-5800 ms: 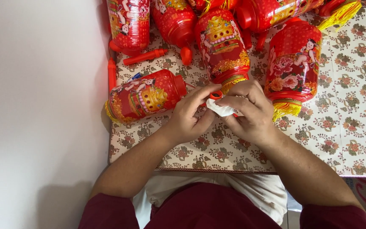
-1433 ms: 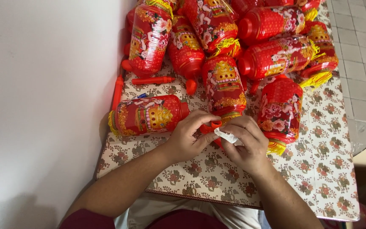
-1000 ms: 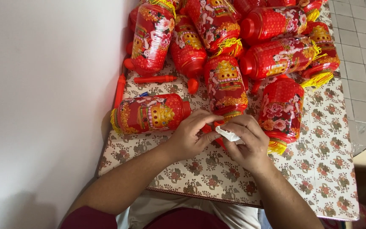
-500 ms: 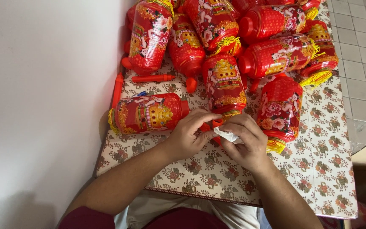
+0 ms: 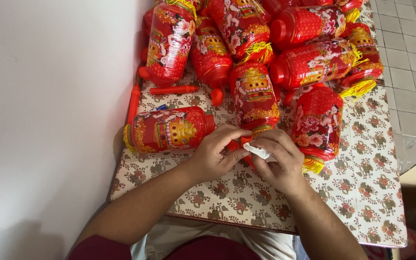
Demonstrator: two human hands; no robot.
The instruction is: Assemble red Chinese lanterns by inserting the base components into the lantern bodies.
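My left hand (image 5: 216, 155) and my right hand (image 5: 279, 161) meet over the table's near middle. Together they pinch a small red plastic part (image 5: 244, 142) with a bit of white paper or tape (image 5: 257, 151) at it. The part lies mostly hidden under my fingers. Just beyond my hands lies a red lantern with gold print and a yellow tassel (image 5: 254, 96). Another red lantern (image 5: 168, 129) lies on its side left of my left hand. A third lantern (image 5: 318, 123) lies right of my right hand.
Several more red lanterns (image 5: 309, 62) are piled at the table's far end. Loose red plastic handles (image 5: 173, 89) lie near the white wall (image 5: 44, 115) on the left. The table has a floral cloth (image 5: 352, 192). Tiled floor (image 5: 410, 72) lies to the right.
My hands have stayed together over the same spot, fingers shifting slightly around the small red part. Since the oldest frame the camera view has shifted, showing more lanterns.
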